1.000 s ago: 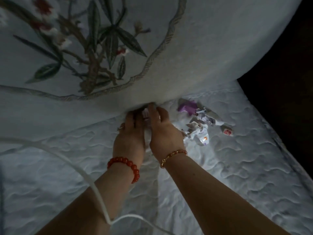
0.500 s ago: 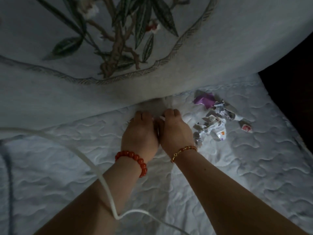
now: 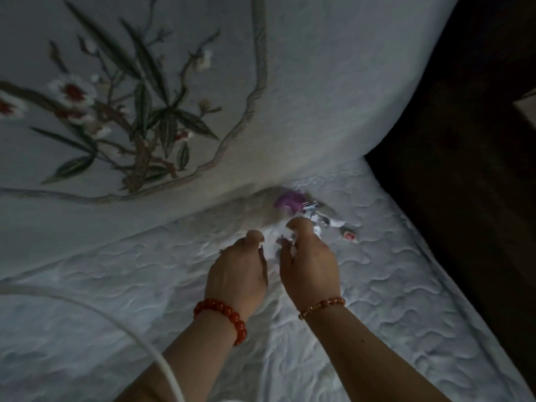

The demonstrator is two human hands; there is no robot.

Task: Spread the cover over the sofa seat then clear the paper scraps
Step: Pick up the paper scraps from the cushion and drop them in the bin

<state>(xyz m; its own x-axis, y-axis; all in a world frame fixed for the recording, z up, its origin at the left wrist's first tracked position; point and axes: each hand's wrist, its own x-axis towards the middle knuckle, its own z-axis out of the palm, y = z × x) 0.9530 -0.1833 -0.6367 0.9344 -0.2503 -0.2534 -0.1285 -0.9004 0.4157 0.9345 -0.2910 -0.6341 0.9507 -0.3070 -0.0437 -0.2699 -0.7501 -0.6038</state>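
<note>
Both hands sit knuckles-up on the quilted cover point(image 3: 391, 300). The right hand point(image 3: 310, 265) has its fingers curled around some white paper scraps point(image 3: 285, 242); the left hand point(image 3: 236, 271) is curled right beside it, touching the same white bits, though I can't tell if it's actually holding any. The rest of the pile, including a purple piece point(image 3: 288, 200), trails up and to the right toward the embroidered backrest point(image 3: 145, 111), so the right hand is nearer.
</note>
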